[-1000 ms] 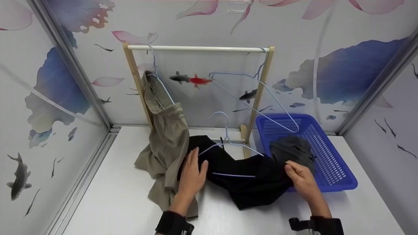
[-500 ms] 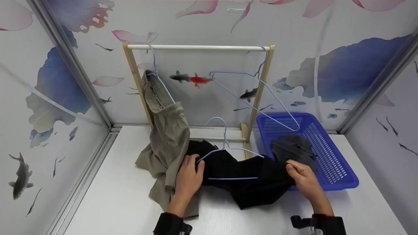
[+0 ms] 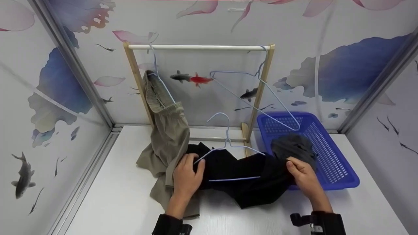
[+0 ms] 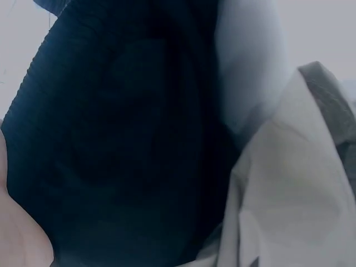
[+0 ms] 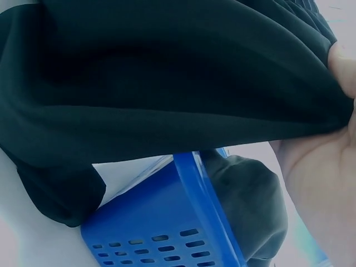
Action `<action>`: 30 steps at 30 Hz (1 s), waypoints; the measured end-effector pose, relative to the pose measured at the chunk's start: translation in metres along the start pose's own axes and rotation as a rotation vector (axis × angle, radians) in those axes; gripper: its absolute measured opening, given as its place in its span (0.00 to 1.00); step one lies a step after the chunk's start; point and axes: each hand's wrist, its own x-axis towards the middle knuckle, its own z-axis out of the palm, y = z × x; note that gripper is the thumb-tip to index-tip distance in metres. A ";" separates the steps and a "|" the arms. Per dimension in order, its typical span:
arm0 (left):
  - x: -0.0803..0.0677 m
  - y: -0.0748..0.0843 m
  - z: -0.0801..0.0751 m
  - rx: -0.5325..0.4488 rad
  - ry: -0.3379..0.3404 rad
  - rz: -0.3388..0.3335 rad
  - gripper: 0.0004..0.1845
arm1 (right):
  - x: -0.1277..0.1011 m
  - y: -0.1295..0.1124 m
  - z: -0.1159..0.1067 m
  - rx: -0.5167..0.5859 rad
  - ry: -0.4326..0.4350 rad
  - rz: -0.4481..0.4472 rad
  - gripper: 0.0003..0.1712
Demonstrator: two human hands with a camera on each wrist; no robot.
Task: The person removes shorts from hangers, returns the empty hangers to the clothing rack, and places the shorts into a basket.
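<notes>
From my remote station I record the following. The black garment (image 3: 243, 178) lies spread on the white table (image 3: 107, 202), between the two hands, with a light blue wire hanger (image 3: 228, 153) threaded into it; the hanger's hook stands up above the cloth and its lower bar lies across the fabric.

The left hand (image 3: 186, 176) has its fingers curled round the garment's left edge, at the hanger's left shoulder. The right hand (image 3: 302, 176) pinches the garment's right edge; the right wrist view confirms the fold of dark cloth caught between thumb and fingers, directly over the basket's rim. The left wrist view shows only dark ribbed cloth against pale fabric and is too close to add more.

Containers: one blue perforated basket (image 3: 329, 163) sits on the table at the right, just beside the rack's right post. It holds a crumpled grey garment (image 3: 292, 147) at its near left corner, touching the right hand's side of the black garment. The rest of the basket's floor shows bare mesh.

The wooden rack (image 3: 199, 48) stands at the back of the table. A khaki garment (image 3: 166, 140) hangs from a hanger on its left end and trails onto the table, partly under the left hand's forearm. A second bare wire hanger (image 3: 258, 94) hangs from the right end, its lower corner dipping over the basket.
</notes>
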 end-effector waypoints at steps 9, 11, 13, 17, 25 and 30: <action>0.002 0.012 -0.011 0.069 0.069 0.035 0.08 | 0.004 0.002 0.005 0.020 0.053 0.041 0.11; 0.002 0.015 -0.013 0.079 0.086 0.031 0.08 | 0.004 0.001 0.006 0.008 0.058 0.055 0.11; 0.004 0.017 -0.014 0.085 0.105 0.031 0.08 | 0.005 -0.001 0.007 -0.013 0.068 0.069 0.11; 0.006 0.023 -0.018 0.103 0.138 0.043 0.07 | 0.006 -0.005 0.010 -0.080 0.099 0.059 0.10; 0.011 0.033 -0.027 0.146 0.168 0.045 0.08 | 0.007 -0.011 0.016 -0.158 0.143 -0.102 0.08; 0.015 0.039 -0.033 0.157 0.185 0.056 0.09 | 0.007 -0.015 0.017 -0.152 0.153 -0.162 0.09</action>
